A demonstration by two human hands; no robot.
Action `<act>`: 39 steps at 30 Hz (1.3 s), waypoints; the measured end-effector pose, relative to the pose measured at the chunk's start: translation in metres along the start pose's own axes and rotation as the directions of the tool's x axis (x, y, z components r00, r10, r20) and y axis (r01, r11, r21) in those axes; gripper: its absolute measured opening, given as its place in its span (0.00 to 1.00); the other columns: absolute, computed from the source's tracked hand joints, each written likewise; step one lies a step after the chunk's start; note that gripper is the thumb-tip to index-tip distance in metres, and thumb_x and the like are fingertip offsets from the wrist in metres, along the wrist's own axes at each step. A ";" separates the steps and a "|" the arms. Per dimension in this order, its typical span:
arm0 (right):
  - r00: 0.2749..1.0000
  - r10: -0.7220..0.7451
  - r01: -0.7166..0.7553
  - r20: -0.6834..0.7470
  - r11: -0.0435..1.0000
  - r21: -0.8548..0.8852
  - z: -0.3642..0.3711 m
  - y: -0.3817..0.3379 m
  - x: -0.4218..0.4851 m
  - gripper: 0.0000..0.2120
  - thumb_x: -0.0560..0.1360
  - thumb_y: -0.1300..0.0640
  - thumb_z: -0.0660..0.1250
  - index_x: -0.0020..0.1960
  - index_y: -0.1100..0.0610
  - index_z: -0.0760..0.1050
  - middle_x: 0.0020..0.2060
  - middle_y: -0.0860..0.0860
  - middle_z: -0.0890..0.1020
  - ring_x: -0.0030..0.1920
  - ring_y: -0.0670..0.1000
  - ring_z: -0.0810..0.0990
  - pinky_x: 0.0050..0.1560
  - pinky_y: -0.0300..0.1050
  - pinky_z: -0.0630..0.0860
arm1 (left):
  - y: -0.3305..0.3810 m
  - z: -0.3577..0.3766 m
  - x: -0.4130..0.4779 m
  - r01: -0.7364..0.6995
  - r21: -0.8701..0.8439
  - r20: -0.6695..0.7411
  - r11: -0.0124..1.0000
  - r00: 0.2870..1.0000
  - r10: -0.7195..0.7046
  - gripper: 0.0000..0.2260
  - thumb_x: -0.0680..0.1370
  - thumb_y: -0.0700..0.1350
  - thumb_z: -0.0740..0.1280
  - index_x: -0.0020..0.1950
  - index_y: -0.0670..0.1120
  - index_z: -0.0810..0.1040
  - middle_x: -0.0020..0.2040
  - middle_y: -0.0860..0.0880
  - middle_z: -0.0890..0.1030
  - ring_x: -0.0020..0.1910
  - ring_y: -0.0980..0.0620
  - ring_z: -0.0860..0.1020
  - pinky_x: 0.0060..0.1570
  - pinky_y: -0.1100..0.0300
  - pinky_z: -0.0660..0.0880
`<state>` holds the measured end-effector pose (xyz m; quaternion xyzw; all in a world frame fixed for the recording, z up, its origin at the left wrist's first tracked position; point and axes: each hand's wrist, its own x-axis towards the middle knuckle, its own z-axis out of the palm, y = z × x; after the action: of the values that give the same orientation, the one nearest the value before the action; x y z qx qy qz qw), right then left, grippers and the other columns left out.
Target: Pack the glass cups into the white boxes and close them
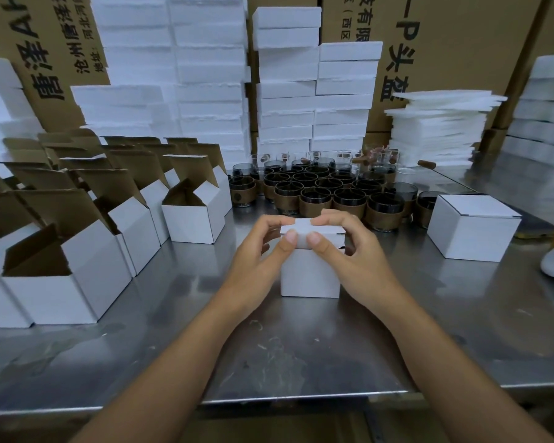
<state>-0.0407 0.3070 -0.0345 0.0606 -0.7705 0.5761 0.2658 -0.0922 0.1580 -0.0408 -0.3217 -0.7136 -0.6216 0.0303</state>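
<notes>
1. Work item. I see a small white cardboard box [311, 273] standing upright on the steel tabletop [173, 314], centred in front of the operator. Its top lid [314, 230] is folded down almost flat, and I cannot see the contents.

2. Left grip [263, 251]. The fingers are curled over the lid's left half. The thumb [290, 236] presses on the front edge and the fingertips rest on the top face. It pinches the lid.

3. Right grip [349, 247]. It mirrors the left, with the thumb [314, 239] on the front edge and the fingers curled over the right half of the lid. The two thumbs lie just beside each other.

4. Stock. Dark glass cups with brown sleeves [317, 187] stand in rows behind the box, apart from it. Open white boxes with raised brown-lined flaps [192, 215] are ranked along the left side.

5. Output. One closed white box [470, 231] sits to the right, well apart from the work item.

6. Background. Stacked white foam sheets [438, 123], columns of flat white boxes [285, 91] and brown printed cartons [454, 43] fill the rear.
</notes>
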 end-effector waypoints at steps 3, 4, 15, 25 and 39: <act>1.000 0.023 -0.024 0.013 1.000 0.013 0.000 0.001 0.001 0.04 0.72 0.49 0.67 0.47 0.45 0.77 0.59 0.40 0.72 0.58 0.31 0.71 0.51 0.27 0.70 | 0.001 0.000 0.000 0.012 -0.018 -0.027 1.000 1.000 -0.013 0.13 0.77 0.59 0.57 0.52 0.54 0.75 0.41 0.68 0.77 0.44 0.70 0.74 0.44 0.77 0.66; 0.999 0.037 -0.038 0.017 0.998 0.049 0.000 0.000 0.002 0.03 0.76 0.52 0.65 0.46 0.46 0.78 0.59 0.41 0.73 0.57 0.30 0.71 0.52 0.26 0.69 | 0.000 -0.001 0.001 0.023 -0.015 -0.036 1.000 0.999 -0.024 0.11 0.79 0.56 0.57 0.51 0.53 0.75 0.38 0.69 0.75 0.41 0.70 0.72 0.41 0.78 0.65; 0.996 -0.039 0.036 -0.082 0.998 -0.043 0.000 0.006 0.006 0.13 0.78 0.65 0.59 0.48 0.49 0.77 0.56 0.40 0.74 0.59 0.33 0.70 0.56 0.28 0.67 | -0.010 -0.002 0.008 0.088 -0.039 -0.055 0.995 0.994 -0.090 0.14 0.80 0.41 0.60 0.62 0.55 0.67 0.57 0.61 0.72 0.50 0.77 0.70 0.46 0.82 0.67; 0.972 -0.235 0.192 0.028 0.717 -0.670 0.008 0.005 -0.004 0.24 0.68 0.34 0.65 0.55 0.50 0.73 0.52 0.41 0.69 0.57 0.45 0.65 0.46 0.40 0.63 | -0.003 -0.003 0.001 0.106 -0.074 -0.048 0.992 0.993 -0.110 0.17 0.73 0.59 0.60 0.58 0.54 0.72 0.56 0.60 0.76 0.55 0.68 0.74 0.48 0.78 0.70; 0.971 -0.165 -0.093 -0.173 0.404 -0.910 -0.054 0.006 -0.002 0.23 0.66 0.40 0.68 0.53 0.54 0.70 0.51 0.52 0.74 0.56 0.56 0.69 0.55 0.50 0.61 | -0.005 -0.004 0.000 0.117 -0.069 -0.093 0.991 0.988 -0.123 0.13 0.76 0.61 0.58 0.54 0.56 0.75 0.55 0.59 0.79 0.55 0.65 0.77 0.55 0.61 0.70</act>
<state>-0.0234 0.3582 -0.0297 -0.1463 -0.9207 0.0590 0.3570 -0.0960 0.1541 -0.0442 -0.2484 -0.7091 -0.6597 0.0173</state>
